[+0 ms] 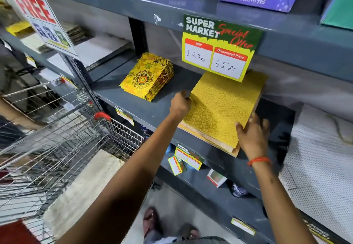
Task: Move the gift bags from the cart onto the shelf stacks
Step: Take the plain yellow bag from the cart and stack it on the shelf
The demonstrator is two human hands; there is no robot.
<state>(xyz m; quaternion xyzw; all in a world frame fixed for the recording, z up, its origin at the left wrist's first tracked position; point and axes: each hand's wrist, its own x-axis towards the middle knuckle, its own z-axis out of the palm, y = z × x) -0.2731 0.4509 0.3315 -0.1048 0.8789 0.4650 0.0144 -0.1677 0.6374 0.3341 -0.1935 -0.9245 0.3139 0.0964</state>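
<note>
Now the yellow bags (221,108) lie flat in a stack on the grey shelf (152,110). The left hand (180,105) is closed at the stack's left edge, while the right hand (252,134), fingers spread, presses its near right corner. The cart (57,129) stands on the left.

gift bags (221,110): yellow patterned stack, flat, overhanging shelf (149,108) front edge | mandala-print stack (147,76): flat, further back left
</note>
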